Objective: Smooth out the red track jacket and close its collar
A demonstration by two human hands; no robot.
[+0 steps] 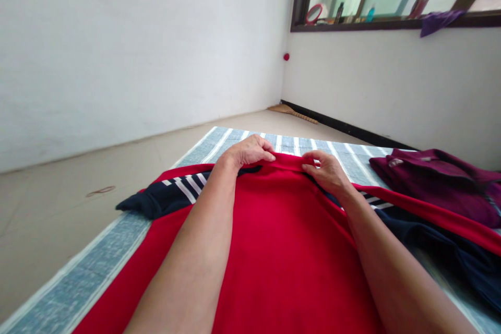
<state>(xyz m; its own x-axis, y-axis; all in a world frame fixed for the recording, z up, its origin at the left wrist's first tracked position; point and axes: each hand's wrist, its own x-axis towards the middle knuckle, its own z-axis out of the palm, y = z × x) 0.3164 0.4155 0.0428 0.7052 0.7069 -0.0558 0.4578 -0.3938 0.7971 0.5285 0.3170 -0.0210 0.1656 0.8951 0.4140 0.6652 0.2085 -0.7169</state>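
A red jacket (289, 240) with navy sleeves and white stripes lies spread out in front of me. At its far end, my left hand (252, 151) pinches the left side of the red collar. Across from it, my right hand (324, 169) grips the collar's right side between thumb and fingers. The collar is stretched flat between the two hands. The left navy sleeve (156, 198) sticks out to the left, and the right navy sleeve (426, 229) runs off to the right, partly under red cloth.
Under the jacket is a blue-and-white striped sheet (223, 141). A folded maroon garment (442, 182) lies on it at the right. A broom (293, 112) rests on the floor by the corner. A thin loop (100, 191) lies on the floor at left. Above is a windowsill (376, 25) with small items.
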